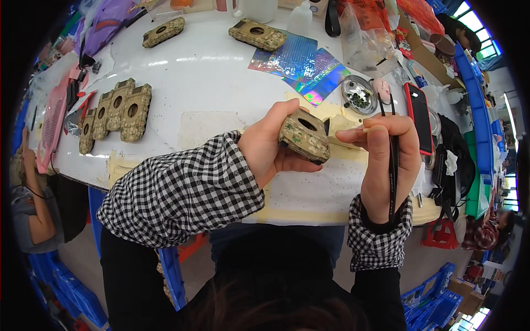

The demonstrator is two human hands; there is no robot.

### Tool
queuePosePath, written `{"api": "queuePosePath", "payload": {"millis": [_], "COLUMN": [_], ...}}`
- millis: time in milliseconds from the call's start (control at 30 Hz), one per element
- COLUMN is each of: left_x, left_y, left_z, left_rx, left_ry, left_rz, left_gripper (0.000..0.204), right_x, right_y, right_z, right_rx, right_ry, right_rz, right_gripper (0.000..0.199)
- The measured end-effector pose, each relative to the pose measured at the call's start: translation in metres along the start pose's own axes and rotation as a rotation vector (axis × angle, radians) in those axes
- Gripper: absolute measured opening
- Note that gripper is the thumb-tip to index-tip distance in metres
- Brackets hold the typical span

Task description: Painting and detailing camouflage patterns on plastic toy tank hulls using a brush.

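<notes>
My left hand point(264, 144) is wrapped round a camouflage toy tank hull point(313, 144), which has a round hole in its top. The hull is tilted above the table's near edge. Just to its right, my right hand point(398, 151) holds black tweezers point(393, 185) in its palm, their two tips pointing up and away. Thumb and index finger of that hand are pinched together close to the hull's end; whatever sits between them is too small to make out. Beyond it stands a round clear dish point(354, 79) with small dark green pieces in it.
Several matching hulls point(132, 113) stand in a row at the left, and two more, one a hull point(257, 34), lie at the back. Shiny holographic sheets point(295, 58) lie ahead. A red-cased phone point(418, 118) is at the right. Plastic bags and a white bottle point(300, 17) crowd the far side.
</notes>
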State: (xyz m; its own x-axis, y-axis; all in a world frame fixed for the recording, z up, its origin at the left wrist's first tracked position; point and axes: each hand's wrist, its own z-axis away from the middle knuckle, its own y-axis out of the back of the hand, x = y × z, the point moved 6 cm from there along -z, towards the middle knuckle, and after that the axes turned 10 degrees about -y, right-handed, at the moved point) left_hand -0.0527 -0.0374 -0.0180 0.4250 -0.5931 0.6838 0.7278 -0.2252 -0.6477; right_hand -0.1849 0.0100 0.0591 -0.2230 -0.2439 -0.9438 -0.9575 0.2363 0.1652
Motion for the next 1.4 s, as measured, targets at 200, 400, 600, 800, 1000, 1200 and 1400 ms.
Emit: {"api": "queuePosePath", "payload": {"millis": [200, 400, 600, 800, 1000, 1200, 1400], "left_x": [0.001, 0.002, 0.003, 0.002, 0.001, -0.001, -0.002], "left_y": [0.001, 0.001, 0.0, 0.003, 0.002, 0.006, 0.008], "left_z": [0.001, 0.001, 0.001, -0.002, -0.002, -0.003, -0.006], "left_rx": [0.005, -0.022, -0.003, -0.028, -0.024, -0.021, -0.015], "left_ry": [-0.006, -0.005, -0.02, -0.011, -0.01, 0.003, 0.019], "left_rz": [0.004, -0.007, -0.018, 0.016, 0.002, 0.031, 0.052], "left_gripper": [0.048, 0.049, 0.049, 0.048, 0.047, 0.048, 0.047], "right_x": [0.0, -0.004, 0.002, 0.0, 0.01, 0.043, 0.059], "right_y": [-0.001, 0.033, 0.026, 0.033, 0.062, 0.06, 0.056], "right_z": [0.0, -0.001, -0.004, 0.001, 0.04, 0.06, 0.064], "right_rx": [-0.009, 0.257, 0.254, 0.128, 0.106, 0.026, 0.142], "right_ry": [0.006, 0.202, 0.363, 0.329, 0.008, -0.175, -0.224], "right_rz": [0.012, 0.423, 0.764, 0.865, 0.496, 0.307, 0.132], "right_gripper": [0.009, 0.005, 0.012, 0.025, 0.041, 0.018, 0.013]}}
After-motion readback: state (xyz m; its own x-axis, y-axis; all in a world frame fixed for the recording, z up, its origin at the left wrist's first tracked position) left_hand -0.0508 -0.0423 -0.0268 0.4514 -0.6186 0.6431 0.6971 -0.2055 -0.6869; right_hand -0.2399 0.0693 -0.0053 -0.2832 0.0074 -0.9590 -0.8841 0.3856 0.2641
